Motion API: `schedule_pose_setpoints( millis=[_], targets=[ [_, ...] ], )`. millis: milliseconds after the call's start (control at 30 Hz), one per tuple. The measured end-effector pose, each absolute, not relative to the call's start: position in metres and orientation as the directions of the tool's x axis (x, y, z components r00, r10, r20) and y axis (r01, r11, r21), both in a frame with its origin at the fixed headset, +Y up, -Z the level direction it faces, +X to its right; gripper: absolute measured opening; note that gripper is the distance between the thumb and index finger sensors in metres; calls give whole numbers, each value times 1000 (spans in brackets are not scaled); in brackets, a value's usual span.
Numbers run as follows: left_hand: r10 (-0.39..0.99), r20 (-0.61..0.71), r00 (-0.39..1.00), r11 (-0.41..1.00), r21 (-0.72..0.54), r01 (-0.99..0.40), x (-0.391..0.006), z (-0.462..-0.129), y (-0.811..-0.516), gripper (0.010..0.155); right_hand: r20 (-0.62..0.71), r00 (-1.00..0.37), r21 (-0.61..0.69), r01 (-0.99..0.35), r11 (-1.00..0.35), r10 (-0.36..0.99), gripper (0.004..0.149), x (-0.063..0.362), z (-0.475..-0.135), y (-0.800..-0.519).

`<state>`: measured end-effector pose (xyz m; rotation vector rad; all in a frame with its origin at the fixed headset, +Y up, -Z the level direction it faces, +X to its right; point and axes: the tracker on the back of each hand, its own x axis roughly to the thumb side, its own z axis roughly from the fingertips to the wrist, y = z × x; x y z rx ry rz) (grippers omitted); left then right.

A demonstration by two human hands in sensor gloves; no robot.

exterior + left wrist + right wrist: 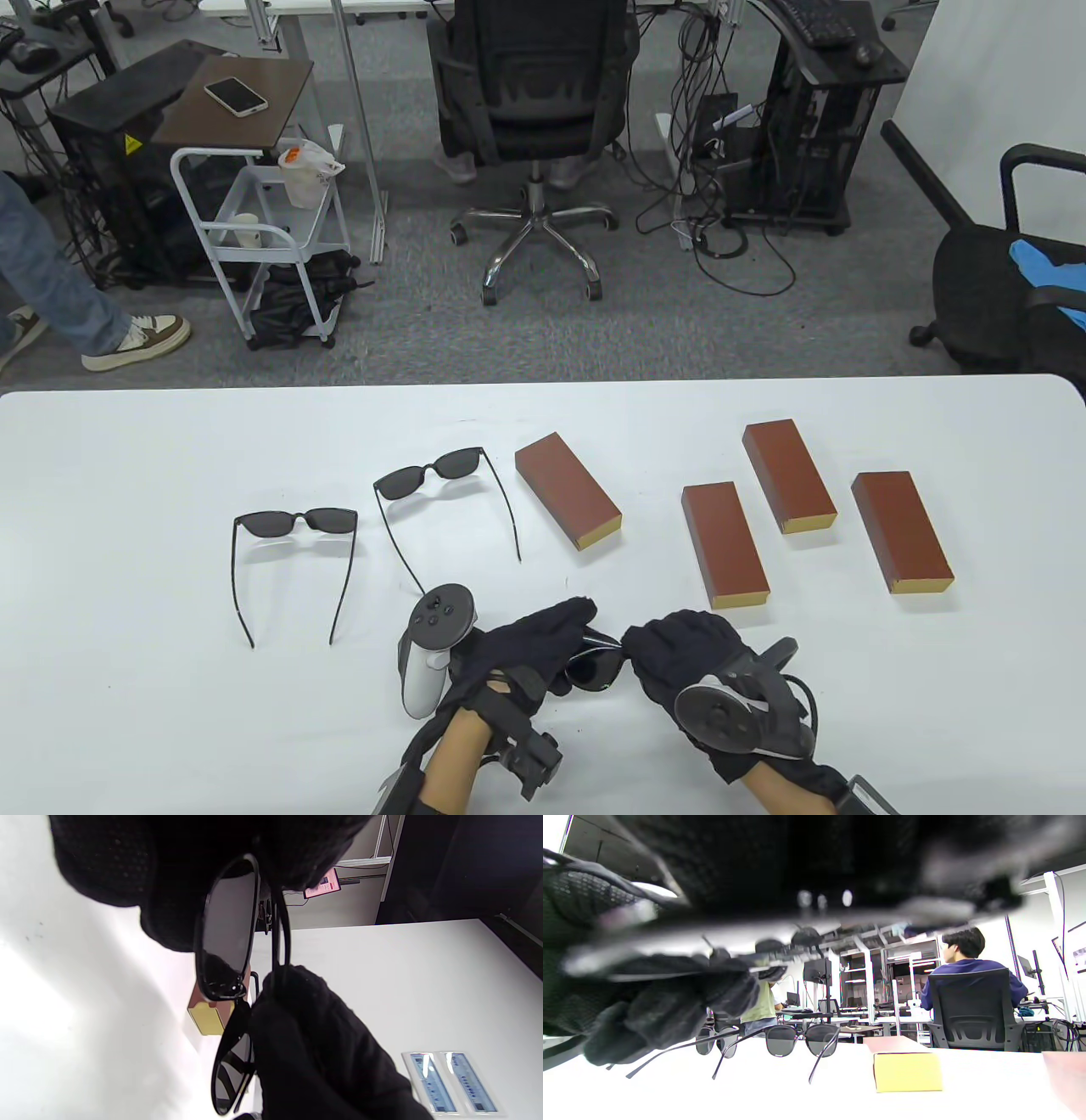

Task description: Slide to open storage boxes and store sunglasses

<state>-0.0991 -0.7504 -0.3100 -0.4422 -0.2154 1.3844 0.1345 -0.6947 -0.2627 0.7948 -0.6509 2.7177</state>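
Both gloved hands hold a third pair of black sunglasses (594, 668) low over the table's near edge. My left hand (570, 626) grips one end of the frame; its lens (227, 929) shows close up. My right hand (642, 652) pinches a folded temple arm (280, 942). Two more pairs, sunglasses (295, 522) and sunglasses (428, 477), lie on the table left of centre with arms unfolded. Brown storage boxes with yellow ends lie closed: a box (567, 491) at centre, a box (724, 543), a box (789, 475) and a box (901, 531) to the right.
The white table (127, 679) reaches across the whole view. Behind it stand an office chair (530, 110), a small cart (254, 229) and computer towers. A person's leg (51, 289) is at far left. Two labelled strips (449, 1082) lie on the table.
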Motion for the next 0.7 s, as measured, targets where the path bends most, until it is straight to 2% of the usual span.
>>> schedule_pose_setpoints(
  millis=[133, 233, 333, 400, 500, 700],
  targets=[
    [943, -57, 328, 299, -292, -909, -113, -309, -742, 54, 559, -827, -298, -276, -914, 68, 39, 128, -263, -703],
    [876, -11, 483, 477, -143, -867, -127, -308, -732, 58, 572, -819, -231, -221, -947, 52, 39, 121, -263, -714],
    [753, 38, 657, 658, 9, -753, -139, -306, -722, 60, 589, -807, -173, -177, -969, 42, 39, 112, -263, -724],
    [670, 46, 741, 739, 61, -671, -143, -305, -719, 61, 598, -801, -142, -151, -978, 36, 39, 107, -262, -729],
    [615, 35, 788, 786, 61, -616, -145, -307, -719, 62, 615, -789, -130, -93, -987, -7, 39, 101, -260, -736],
    [621, 24, 783, 781, 55, -622, -145, -308, -720, 68, 611, -791, -111, -57, -992, -23, 39, 99, -262, -745]
  ],
)
